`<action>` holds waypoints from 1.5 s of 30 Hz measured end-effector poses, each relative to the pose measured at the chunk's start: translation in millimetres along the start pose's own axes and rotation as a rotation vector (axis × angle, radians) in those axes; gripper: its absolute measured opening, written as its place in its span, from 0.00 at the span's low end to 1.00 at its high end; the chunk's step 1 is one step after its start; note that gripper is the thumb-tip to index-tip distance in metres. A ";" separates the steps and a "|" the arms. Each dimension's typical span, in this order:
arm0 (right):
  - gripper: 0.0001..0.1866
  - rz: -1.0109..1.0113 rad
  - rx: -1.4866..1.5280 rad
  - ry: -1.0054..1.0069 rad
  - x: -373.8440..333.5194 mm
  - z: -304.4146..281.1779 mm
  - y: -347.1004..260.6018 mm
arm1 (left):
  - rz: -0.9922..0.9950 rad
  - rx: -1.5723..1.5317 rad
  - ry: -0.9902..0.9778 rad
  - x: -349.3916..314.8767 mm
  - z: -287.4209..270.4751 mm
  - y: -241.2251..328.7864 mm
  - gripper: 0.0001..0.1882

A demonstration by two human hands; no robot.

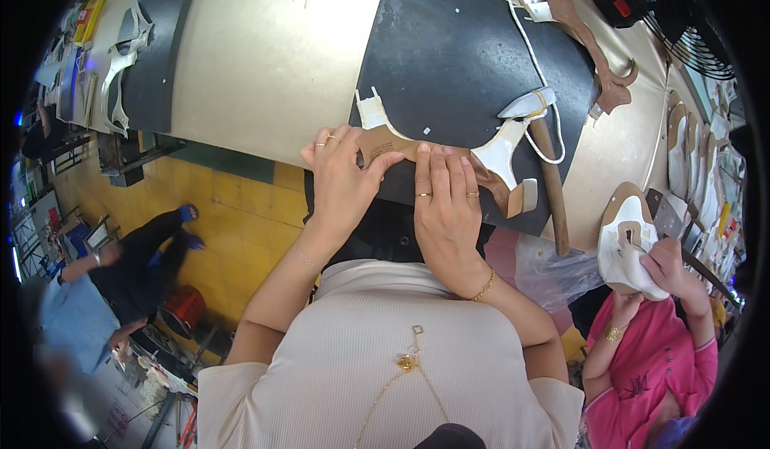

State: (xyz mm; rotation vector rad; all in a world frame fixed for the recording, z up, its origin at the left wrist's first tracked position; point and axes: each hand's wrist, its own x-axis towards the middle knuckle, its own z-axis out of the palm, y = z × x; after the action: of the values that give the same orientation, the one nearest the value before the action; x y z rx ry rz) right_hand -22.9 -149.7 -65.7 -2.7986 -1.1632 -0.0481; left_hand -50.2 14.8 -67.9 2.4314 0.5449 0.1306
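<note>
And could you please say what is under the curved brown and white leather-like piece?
Under the curved brown and white leather-like piece is a flat black mat, visible around parts of it. The area directly beneath is covered, so anything else there cannot be seen.

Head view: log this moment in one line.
Left hand: touching brown-white piece; right hand: touching same piece; wooden-handled tool: untouched, right of piece

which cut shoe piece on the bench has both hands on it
The brown-and-white piece on the central black mat: the left hand and right hand touch it; the far-left piece and upper-right piece lie untouched.
</note>
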 end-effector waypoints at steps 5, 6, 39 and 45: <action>0.30 -0.011 -0.018 -0.009 -0.8 -1.5 0.4 | -0.077 -0.015 -0.025 4.6 0.7 1.8 0.17; 0.30 -0.010 -0.017 -0.013 -1.0 -1.8 0.4 | -0.088 -0.015 -0.035 5.9 0.2 2.7 0.16; 0.32 -0.095 0.189 0.002 -4.8 13.5 -13.6 | 0.405 -0.163 -0.020 31.1 -6.2 -19.4 0.06; 0.32 -0.083 0.201 -0.011 -3.5 12.1 -13.7 | 0.267 -0.200 0.005 30.6 0.6 -12.8 0.05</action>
State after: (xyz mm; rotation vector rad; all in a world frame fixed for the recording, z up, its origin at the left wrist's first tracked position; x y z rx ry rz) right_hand -35.3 -141.3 -76.8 -2.5793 -1.2134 0.0727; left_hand -26.8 36.2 -77.3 2.2961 0.1958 0.2890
